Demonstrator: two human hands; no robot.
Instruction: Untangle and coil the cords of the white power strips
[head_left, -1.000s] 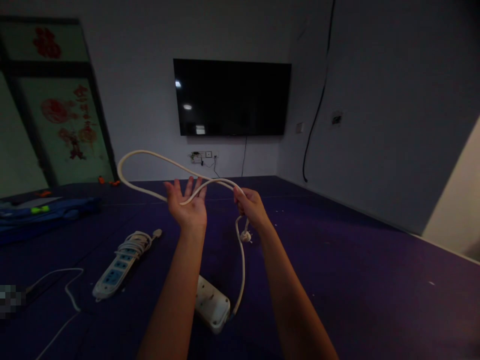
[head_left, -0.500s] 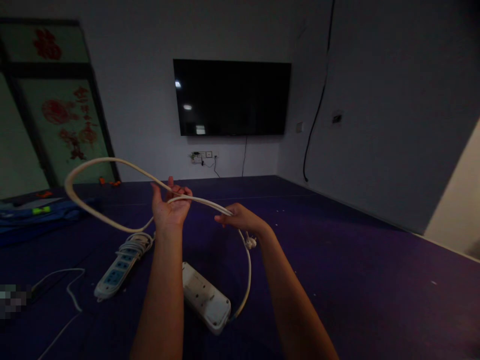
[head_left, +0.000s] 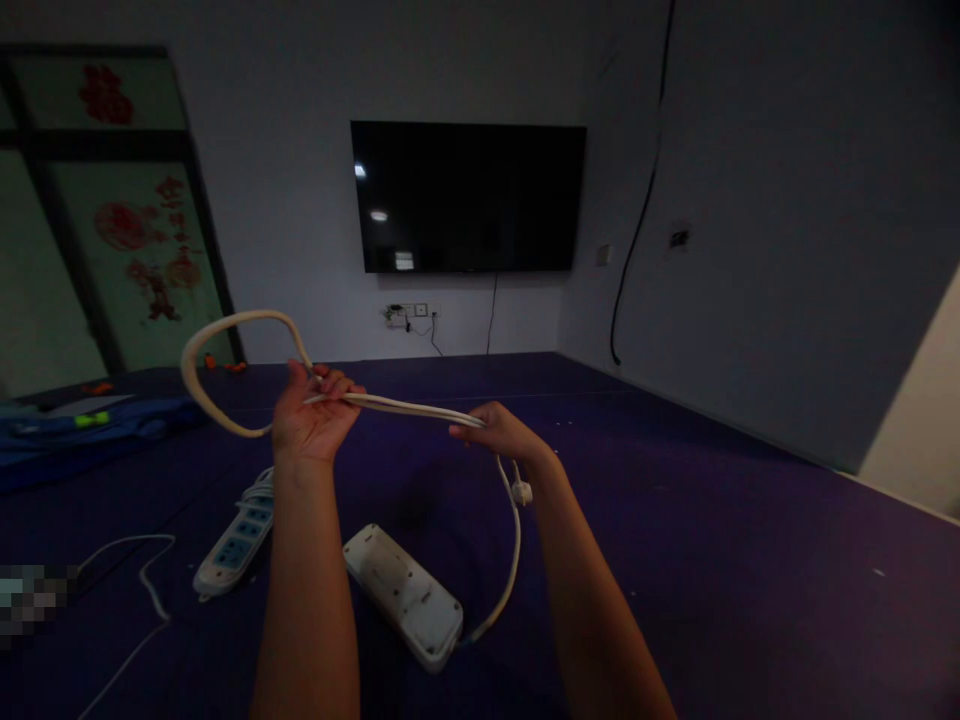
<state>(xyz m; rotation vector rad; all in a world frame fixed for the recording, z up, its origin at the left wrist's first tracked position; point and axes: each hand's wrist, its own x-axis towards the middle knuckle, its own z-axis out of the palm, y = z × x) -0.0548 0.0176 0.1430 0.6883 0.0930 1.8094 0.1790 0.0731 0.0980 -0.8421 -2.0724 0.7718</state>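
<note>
A looped white power cord (head_left: 416, 408) stretches between my two hands, above the floor. My left hand (head_left: 313, 415) is closed round it, palm up, and a wide loop sticks out to the left. My right hand (head_left: 501, 435) pinches the doubled cord, thumb and fingers together. Below the right hand dangle the cord's plug (head_left: 523, 492) and a length that curves down to a white power strip (head_left: 405, 597), which lies face down on the floor. Another power strip (head_left: 236, 548), with blue sockets and its own cord wound round one end, is partly hidden by my left forearm.
Dark purple flooring (head_left: 712, 560) spreads all round. A thin white cable (head_left: 154, 590) runs along the left, near a blue cloth-like pile (head_left: 142, 430). A television (head_left: 469, 197) hangs on the far wall, and a black cable (head_left: 637, 220) hangs down the right wall.
My left hand has moved left and its fingers have closed more round the cord. The loop is smaller, and the cord between my hands is longer and straighter. My right hand has shifted slightly right.
</note>
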